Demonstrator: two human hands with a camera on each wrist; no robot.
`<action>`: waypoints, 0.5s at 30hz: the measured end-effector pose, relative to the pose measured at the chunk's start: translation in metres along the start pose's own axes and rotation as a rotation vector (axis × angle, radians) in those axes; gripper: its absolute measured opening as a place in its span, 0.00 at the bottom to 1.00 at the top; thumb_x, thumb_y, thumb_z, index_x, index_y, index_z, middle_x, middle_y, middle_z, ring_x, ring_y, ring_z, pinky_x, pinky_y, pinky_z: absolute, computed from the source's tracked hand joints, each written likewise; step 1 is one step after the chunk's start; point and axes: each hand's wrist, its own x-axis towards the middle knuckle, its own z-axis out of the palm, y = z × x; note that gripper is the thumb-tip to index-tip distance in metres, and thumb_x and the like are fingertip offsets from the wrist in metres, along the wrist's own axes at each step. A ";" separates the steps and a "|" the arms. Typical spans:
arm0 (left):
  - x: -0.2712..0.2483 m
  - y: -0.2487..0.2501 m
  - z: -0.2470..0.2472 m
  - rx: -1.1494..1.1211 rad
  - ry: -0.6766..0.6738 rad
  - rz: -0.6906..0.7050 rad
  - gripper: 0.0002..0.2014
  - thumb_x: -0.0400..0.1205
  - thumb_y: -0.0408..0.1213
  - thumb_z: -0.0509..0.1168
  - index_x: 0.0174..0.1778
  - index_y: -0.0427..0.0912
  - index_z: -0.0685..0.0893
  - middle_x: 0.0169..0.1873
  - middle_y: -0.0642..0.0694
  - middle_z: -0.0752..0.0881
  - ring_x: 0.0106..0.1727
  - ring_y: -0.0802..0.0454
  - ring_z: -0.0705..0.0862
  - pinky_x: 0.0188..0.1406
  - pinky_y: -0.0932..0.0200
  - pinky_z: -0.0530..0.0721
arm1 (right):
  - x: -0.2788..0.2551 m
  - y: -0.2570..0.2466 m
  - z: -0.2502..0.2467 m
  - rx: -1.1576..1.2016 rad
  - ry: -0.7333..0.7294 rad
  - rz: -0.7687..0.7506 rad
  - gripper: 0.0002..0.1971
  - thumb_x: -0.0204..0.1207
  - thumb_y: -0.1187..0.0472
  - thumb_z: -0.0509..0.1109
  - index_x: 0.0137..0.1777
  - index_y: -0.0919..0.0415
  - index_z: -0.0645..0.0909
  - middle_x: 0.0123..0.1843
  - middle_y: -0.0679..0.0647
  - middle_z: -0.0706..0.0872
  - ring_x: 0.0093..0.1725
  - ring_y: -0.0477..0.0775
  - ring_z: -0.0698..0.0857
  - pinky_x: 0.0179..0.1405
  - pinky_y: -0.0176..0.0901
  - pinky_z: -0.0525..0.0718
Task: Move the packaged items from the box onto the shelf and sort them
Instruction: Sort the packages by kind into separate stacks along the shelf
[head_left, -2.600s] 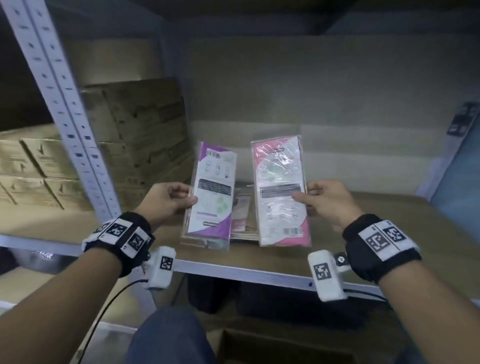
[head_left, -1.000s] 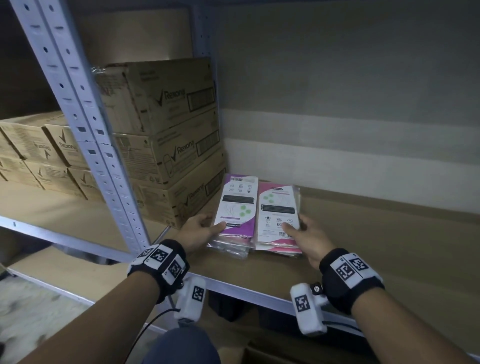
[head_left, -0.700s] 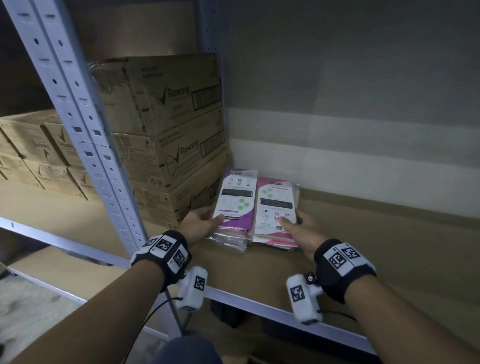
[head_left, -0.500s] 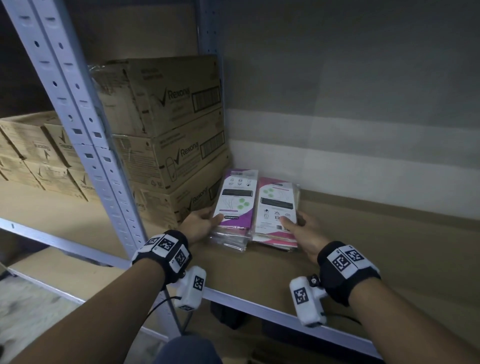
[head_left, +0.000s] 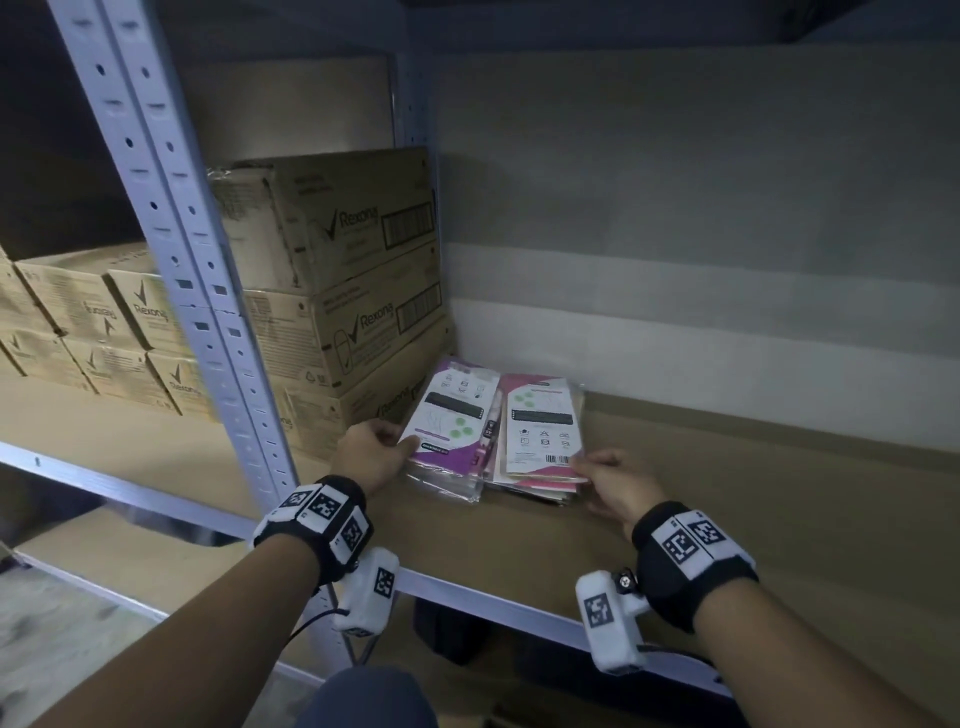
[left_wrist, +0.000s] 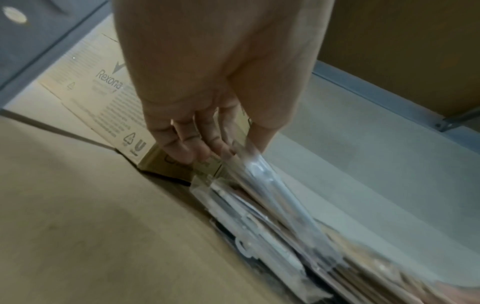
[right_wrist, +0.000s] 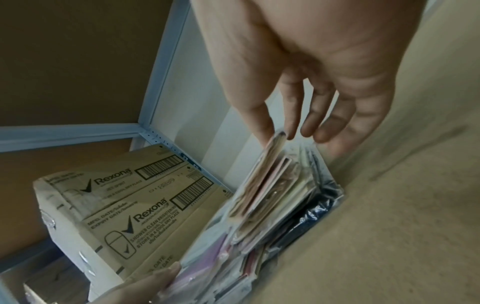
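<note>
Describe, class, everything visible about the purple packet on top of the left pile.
The purple packet is a flat card in clear, glossy plastic wrap, white-faced with purple corners, a dark band, green dots and small icons. It lies face up atop the left pile on the shelf, beside the pink packet. The left hand pinches its near-left corner.

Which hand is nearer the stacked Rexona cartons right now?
Left. The left hand holds the purple packet right beside the stacked Rexona cartons. The right hand is at the pink packet, on the far side of both piles.
</note>
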 end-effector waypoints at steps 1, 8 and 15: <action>-0.003 0.003 -0.002 -0.047 0.013 0.004 0.08 0.75 0.46 0.73 0.45 0.48 0.84 0.44 0.45 0.88 0.47 0.44 0.87 0.53 0.44 0.87 | -0.001 -0.001 -0.001 0.013 0.037 -0.030 0.05 0.74 0.60 0.74 0.41 0.56 0.80 0.50 0.56 0.86 0.42 0.49 0.82 0.46 0.46 0.80; -0.023 0.044 -0.020 -0.236 0.168 0.213 0.07 0.79 0.35 0.68 0.51 0.45 0.82 0.48 0.47 0.86 0.48 0.49 0.87 0.41 0.55 0.87 | -0.012 -0.032 -0.007 0.104 0.238 -0.298 0.07 0.76 0.63 0.71 0.52 0.61 0.81 0.47 0.55 0.88 0.36 0.51 0.87 0.28 0.39 0.83; -0.040 0.051 0.000 0.274 0.069 0.673 0.07 0.79 0.34 0.68 0.51 0.41 0.87 0.47 0.50 0.79 0.43 0.58 0.79 0.47 0.67 0.83 | -0.020 -0.036 0.003 -0.415 0.212 -0.815 0.06 0.72 0.64 0.74 0.48 0.59 0.86 0.53 0.49 0.81 0.39 0.38 0.80 0.45 0.36 0.84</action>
